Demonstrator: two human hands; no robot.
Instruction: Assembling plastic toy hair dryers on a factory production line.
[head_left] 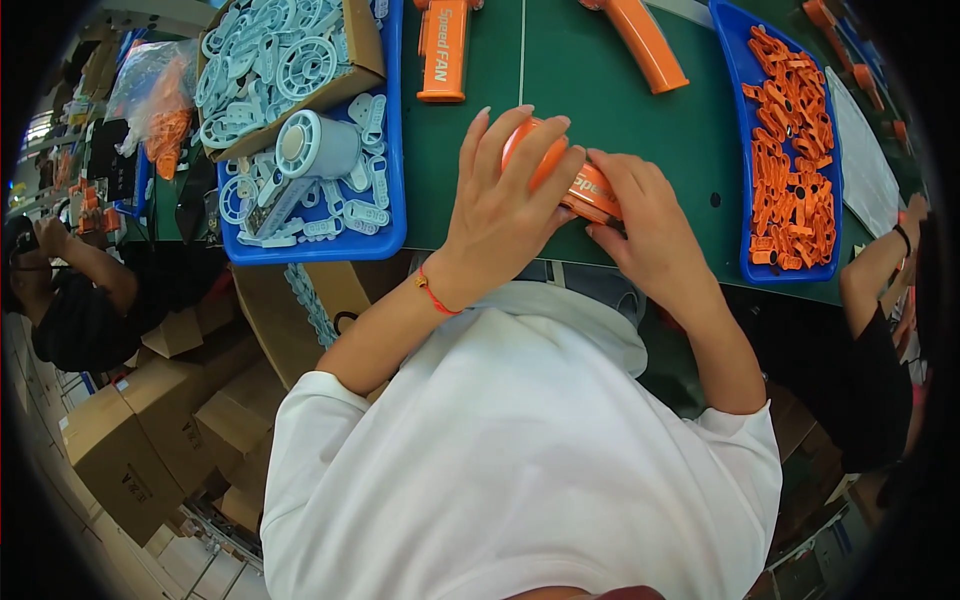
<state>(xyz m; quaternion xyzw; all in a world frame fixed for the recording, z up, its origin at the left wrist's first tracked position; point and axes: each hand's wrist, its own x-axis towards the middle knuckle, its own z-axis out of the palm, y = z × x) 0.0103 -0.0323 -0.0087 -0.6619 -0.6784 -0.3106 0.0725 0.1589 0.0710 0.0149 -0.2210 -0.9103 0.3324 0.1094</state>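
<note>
Both of my hands are closed on an orange handheld fan [592, 182] near the front edge of the green table. My left hand [505, 205] lies over its rounded end, the fingers wrapped across the shell. On the other end, my right hand [650, 220] grips the handle with thumb and fingers. Much of the fan is hidden under my fingers. Beyond my hands, a second orange fan handle [443, 55] lies at the far edge of the view. Another orange handle [648, 48] lies slanted to its right.
At left, a blue tray [393, 190] holds light-blue plastic parts and a cardboard box [366, 40] of similar pieces. A blue tray [745, 170] of small orange parts stands at right. People work on both sides; cartons [140, 440] stand at lower left.
</note>
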